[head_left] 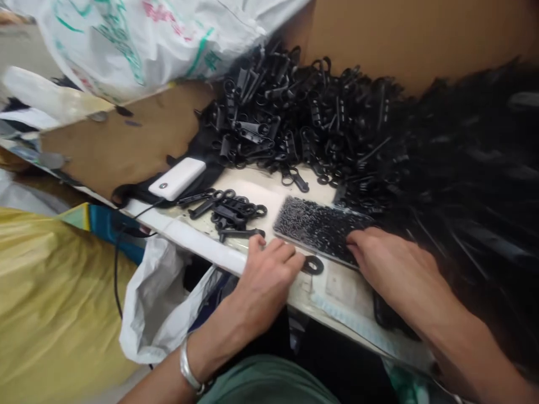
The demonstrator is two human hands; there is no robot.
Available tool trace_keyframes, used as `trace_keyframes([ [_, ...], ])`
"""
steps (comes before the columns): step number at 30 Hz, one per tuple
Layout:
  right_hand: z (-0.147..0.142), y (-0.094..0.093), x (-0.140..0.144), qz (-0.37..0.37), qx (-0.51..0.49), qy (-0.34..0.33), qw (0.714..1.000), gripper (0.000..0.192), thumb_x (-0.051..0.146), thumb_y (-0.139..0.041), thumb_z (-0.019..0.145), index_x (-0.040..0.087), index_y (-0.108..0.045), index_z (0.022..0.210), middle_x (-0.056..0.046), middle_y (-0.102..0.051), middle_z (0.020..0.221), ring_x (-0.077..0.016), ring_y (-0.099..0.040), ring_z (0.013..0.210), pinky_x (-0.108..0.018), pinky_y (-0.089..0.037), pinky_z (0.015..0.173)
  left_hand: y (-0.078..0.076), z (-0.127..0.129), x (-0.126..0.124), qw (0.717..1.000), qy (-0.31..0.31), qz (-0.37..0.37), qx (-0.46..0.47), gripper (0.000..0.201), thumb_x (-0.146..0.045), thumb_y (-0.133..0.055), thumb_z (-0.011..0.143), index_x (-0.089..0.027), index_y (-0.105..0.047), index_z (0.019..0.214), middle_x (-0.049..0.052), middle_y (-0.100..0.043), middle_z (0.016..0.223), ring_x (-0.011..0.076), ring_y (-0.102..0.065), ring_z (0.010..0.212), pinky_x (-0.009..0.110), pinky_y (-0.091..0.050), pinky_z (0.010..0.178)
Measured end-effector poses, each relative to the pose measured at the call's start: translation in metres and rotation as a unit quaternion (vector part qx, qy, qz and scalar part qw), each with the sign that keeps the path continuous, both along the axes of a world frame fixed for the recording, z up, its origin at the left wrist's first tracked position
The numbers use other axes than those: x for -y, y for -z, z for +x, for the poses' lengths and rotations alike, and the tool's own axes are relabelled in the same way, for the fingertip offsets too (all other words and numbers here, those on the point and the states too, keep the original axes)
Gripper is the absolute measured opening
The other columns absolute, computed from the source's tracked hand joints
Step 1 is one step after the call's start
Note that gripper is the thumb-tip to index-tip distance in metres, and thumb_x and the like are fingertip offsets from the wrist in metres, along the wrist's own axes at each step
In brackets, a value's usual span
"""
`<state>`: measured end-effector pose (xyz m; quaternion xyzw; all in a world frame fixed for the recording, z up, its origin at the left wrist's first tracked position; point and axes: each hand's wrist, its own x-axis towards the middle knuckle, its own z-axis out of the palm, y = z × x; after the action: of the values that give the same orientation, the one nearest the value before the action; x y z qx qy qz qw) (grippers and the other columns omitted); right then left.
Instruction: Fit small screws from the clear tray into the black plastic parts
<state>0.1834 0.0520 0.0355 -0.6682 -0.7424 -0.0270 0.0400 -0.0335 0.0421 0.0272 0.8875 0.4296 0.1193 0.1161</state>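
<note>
My left hand is closed at the table's front edge, fingers curled over a black plastic part with a ring end; the ring sticks out to the right and the rest is hidden. My right hand has its fingertips pinched together at the right end of a shallow tray full of small black pieces. Whatever is between those fingertips is too small or hidden to make out. Just beyond my left hand lies a small pile of black ring-ended parts.
A large heap of similar black parts covers the back of the table, against brown cardboard. To the left lies a white power bank with a cable. A white sack hangs below the front edge, beside yellow sacking.
</note>
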Motion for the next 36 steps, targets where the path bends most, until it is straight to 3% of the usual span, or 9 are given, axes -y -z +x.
trace_keyframes([
  [3,-0.003,-0.004,-0.002,-0.045,0.078,0.015,0.996,0.017,0.021,-0.05,0.091,0.021,-0.057,0.075,-0.004,-0.061,0.075,-0.0218,-0.056,0.057,-0.028,-0.022,0.047,0.002,0.0,-0.002,0.999,-0.007,-0.014,0.029,0.025,-0.005,-0.049,0.086,-0.021,-0.059,0.102,0.002,-0.066,0.096,0.0199,-0.053,0.093,0.043,-0.025,0.086],
  [7,-0.006,-0.01,0.001,-0.057,0.076,0.025,0.995,0.019,0.021,-0.046,0.094,0.021,-0.057,0.078,-0.002,-0.06,0.078,-0.0219,-0.058,0.063,-0.029,-0.024,0.048,0.002,0.0,-0.001,0.998,-0.011,-0.021,0.051,0.028,-0.007,-0.054,0.084,-0.022,-0.059,0.107,0.001,-0.067,0.1,0.0195,-0.054,0.093,0.042,-0.025,0.086],
  [13,-0.01,-0.012,0.004,-0.051,-0.007,0.014,0.999,0.011,0.028,-0.054,0.093,0.027,-0.065,0.095,0.002,-0.064,0.093,-0.0209,-0.062,0.08,-0.029,-0.037,0.056,0.002,-0.004,-0.002,0.997,-0.026,-0.028,0.066,0.022,-0.018,-0.061,0.085,-0.024,-0.059,0.106,0.001,-0.069,0.101,0.0201,-0.056,0.092,0.041,-0.025,0.087],
  [18,-0.012,-0.014,0.007,-0.033,-0.07,-0.029,0.997,0.011,0.022,-0.059,0.09,0.025,-0.069,0.092,0.002,-0.066,0.091,-0.0189,-0.062,0.079,-0.03,-0.043,0.064,0.003,-0.005,-0.001,0.997,-0.036,-0.042,0.058,0.017,-0.019,-0.062,0.084,-0.023,-0.061,0.1,-0.001,-0.07,0.088,0.0184,-0.059,0.082,0.041,-0.025,0.088],
  [21,-0.011,-0.019,0.013,-0.028,-0.161,-0.067,0.984,0.013,0.019,-0.058,0.09,0.025,-0.07,0.089,0.003,-0.068,0.088,-0.0156,-0.063,0.078,-0.028,-0.045,0.07,0.003,-0.005,-0.001,0.996,-0.045,-0.041,0.063,0.014,-0.022,-0.065,0.083,-0.023,-0.062,0.097,-0.001,-0.07,0.085,0.0174,-0.06,0.078,0.04,-0.027,0.088],
  [25,-0.013,-0.02,0.022,-0.086,-0.249,-0.095,0.96,0.018,0.021,-0.053,0.093,0.026,-0.071,0.092,0.005,-0.07,0.091,-0.0133,-0.064,0.079,-0.023,-0.046,0.068,0.004,-0.005,-0.002,0.995,-0.047,-0.046,0.071,0.015,-0.024,-0.067,0.082,-0.022,-0.063,0.097,-0.001,-0.071,0.082,0.0168,-0.062,0.077,0.039,-0.028,0.089],
  [36,-0.019,-0.009,0.028,-0.119,-0.246,-0.089,0.958,0.021,0.023,-0.052,0.092,0.028,-0.071,0.098,0.004,-0.071,0.088,-0.014,-0.065,0.073,-0.023,-0.046,0.066,0.007,-0.006,0.0,0.996,-0.036,-0.03,0.077,0.018,-0.022,-0.065,0.084,-0.023,-0.062,0.101,-0.002,-0.069,0.081,0.017,-0.06,0.078,0.041,-0.026,0.09],
])
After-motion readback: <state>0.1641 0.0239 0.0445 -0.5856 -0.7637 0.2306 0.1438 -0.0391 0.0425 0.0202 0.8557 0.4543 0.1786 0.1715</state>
